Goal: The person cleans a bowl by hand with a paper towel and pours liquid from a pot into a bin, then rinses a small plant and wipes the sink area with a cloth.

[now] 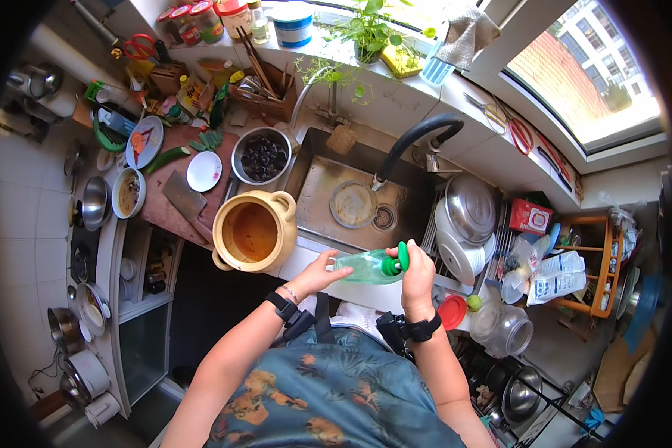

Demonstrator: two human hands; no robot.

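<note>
A clear pump bottle [364, 267] with pale green liquid lies sideways between my two hands, in front of the sink. My left hand [320, 274] grips its base end. Around the green pump head [404, 256] my right hand [418, 277] is closed. To the left stands a tan earthenware pot [284, 238] with reddish-brown liquid inside. Beyond the bottle, a stainless steel sink [316, 207] holds a round, clear dish [351, 204] near the drain. The black faucet hose [403, 145] hangs over it.
A cleaver [183, 193] lies on the red cutting board [162, 210], near a small white plate [204, 171]. A metal bowl [260, 182] holds dark, wet pieces. Stacked dishes and lids [459, 252] fill the rack to the right. A red lid [451, 312] lies near a clear plastic jar [504, 330].
</note>
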